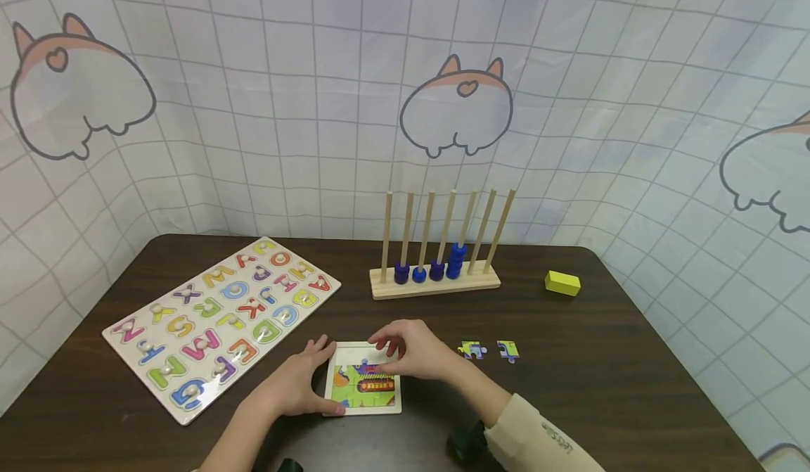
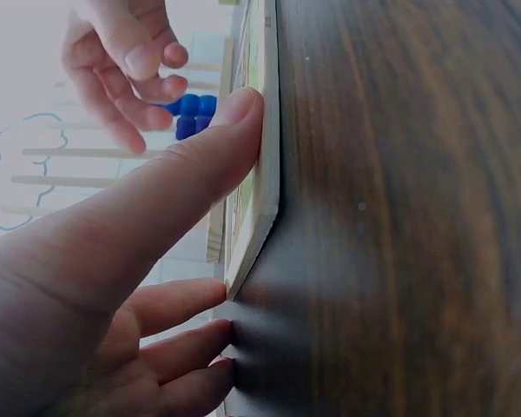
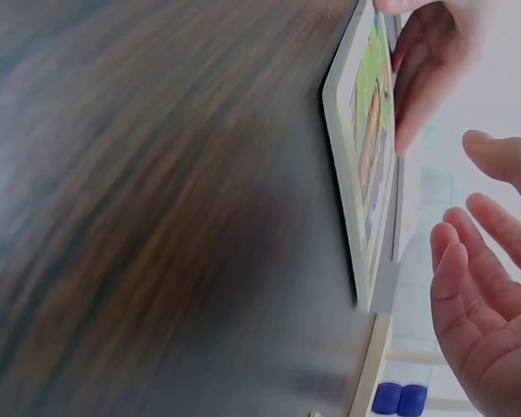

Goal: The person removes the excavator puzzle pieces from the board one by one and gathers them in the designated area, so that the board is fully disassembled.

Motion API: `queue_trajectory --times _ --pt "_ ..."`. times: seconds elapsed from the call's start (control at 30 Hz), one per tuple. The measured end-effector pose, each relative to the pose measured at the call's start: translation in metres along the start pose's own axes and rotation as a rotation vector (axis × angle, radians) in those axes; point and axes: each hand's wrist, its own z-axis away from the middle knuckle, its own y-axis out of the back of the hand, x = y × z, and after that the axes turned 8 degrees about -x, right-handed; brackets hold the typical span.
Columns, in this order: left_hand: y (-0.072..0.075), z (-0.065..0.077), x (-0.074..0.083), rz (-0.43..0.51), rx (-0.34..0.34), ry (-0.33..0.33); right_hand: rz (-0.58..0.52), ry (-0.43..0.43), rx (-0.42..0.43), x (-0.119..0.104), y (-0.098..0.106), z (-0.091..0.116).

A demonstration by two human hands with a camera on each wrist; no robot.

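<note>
Puzzle (image 1: 370,387) shows green and orange, 2 pieces (image 1: 471,349) outside its pale frame (image 1: 373,411).

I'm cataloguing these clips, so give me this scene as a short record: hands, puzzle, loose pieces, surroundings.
Left hand: at the puzzle tray's left side, thumb on its rim
Right hand: above the tray, no piece visible in it
Puzzle: partly filled, bare strip along the far side
Loose pieces: two, right of the tray
Left side: letter board
Behind: seven-peg stand, blue beads on four pegs
Far right: yellow block
</note>
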Motion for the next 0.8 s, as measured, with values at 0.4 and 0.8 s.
queue_trajectory --times 0.4,0.8 --pt "0.000 -0.003 -0.001 -0.007 -0.012 0.019 -0.039 -0.061 -0.070 -0.009 -0.016 -0.015" --pt "0.001 0.000 0.000 -0.004 -0.006 0.002 0.012 -0.097 -0.096 -0.013 -0.028 -0.026"
